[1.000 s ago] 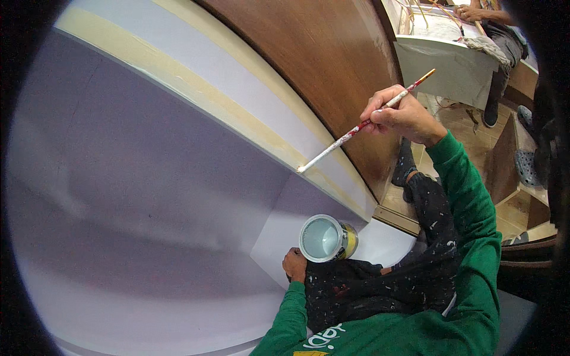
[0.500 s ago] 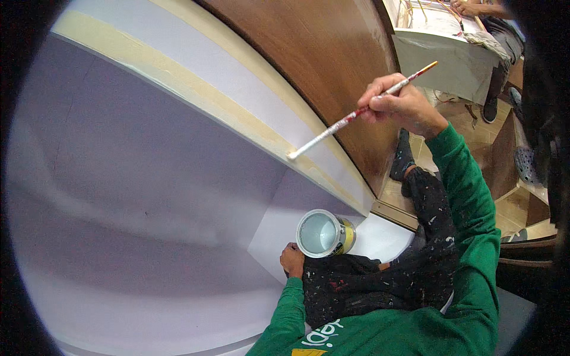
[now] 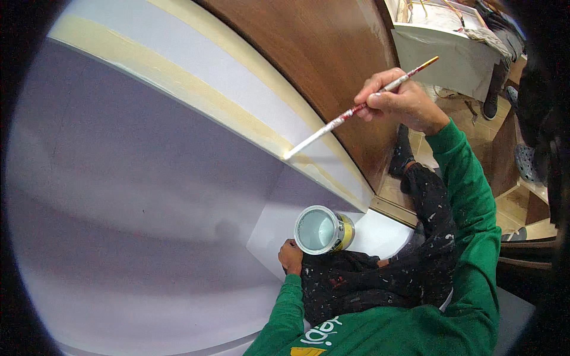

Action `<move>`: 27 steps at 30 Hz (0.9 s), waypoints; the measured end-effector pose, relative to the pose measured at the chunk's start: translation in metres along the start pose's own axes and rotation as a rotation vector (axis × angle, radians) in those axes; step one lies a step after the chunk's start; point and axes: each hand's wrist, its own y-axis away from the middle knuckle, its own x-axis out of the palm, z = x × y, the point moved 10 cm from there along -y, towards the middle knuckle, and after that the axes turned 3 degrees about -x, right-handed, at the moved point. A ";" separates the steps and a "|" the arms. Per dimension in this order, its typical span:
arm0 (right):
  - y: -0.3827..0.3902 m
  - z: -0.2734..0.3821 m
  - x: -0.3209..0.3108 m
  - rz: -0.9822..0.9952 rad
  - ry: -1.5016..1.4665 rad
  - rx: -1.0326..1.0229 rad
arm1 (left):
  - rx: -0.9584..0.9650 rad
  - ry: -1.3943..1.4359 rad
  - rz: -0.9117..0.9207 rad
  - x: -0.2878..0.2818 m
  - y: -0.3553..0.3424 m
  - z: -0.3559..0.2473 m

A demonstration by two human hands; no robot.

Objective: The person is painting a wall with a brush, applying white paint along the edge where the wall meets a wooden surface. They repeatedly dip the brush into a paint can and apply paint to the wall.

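Note:
My right hand (image 3: 404, 101) is closed round a long paintbrush (image 3: 323, 133) with a white-and-red spattered handle; its tip touches a cream strip (image 3: 225, 107) along the white panel's edge, above a lavender-grey recessed surface (image 3: 142, 172). An open metal can (image 3: 317, 228) with pale, bluish contents stands below the strip, beside my knee. My left hand (image 3: 290, 256) rests with curled fingers just left and below the can, against my paint-flecked dark trousers (image 3: 368, 285); whatever it holds, if anything, is hidden.
A brown wooden panel (image 3: 326, 59) rises beyond the strips. At upper right, another person's leg (image 3: 496, 86) shows beside a pale box (image 3: 442, 53) with wires and cloth. Grey clogs (image 3: 524, 163) rest on a wooden unit (image 3: 510, 157) at the right, above a tiled floor (image 3: 478, 124).
My right hand and brush have moved up and left along the strip. The can and left hand appear slightly higher. The co-worker's hand at top right has mostly left view.

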 end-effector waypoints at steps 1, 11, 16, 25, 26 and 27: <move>0.003 -0.003 -0.001 0.013 0.021 0.014 | 0.012 0.013 -0.012 -0.002 0.000 -0.001; -0.006 0.007 0.002 -0.052 -0.108 -0.036 | 0.027 0.010 -0.045 -0.006 0.002 -0.005; 0.006 -0.014 -0.003 -0.014 -0.073 0.023 | -0.006 0.009 -0.027 -0.002 -0.001 0.002; 0.034 -0.056 -0.006 0.040 -0.082 0.159 | -0.002 -0.017 0.030 0.000 0.000 -0.002; 0.035 -0.057 -0.007 0.048 -0.078 0.164 | 0.007 0.003 0.033 0.000 -0.001 -0.001; 0.034 -0.054 -0.010 0.034 -0.073 0.151 | 0.008 0.001 0.031 0.000 -0.001 0.001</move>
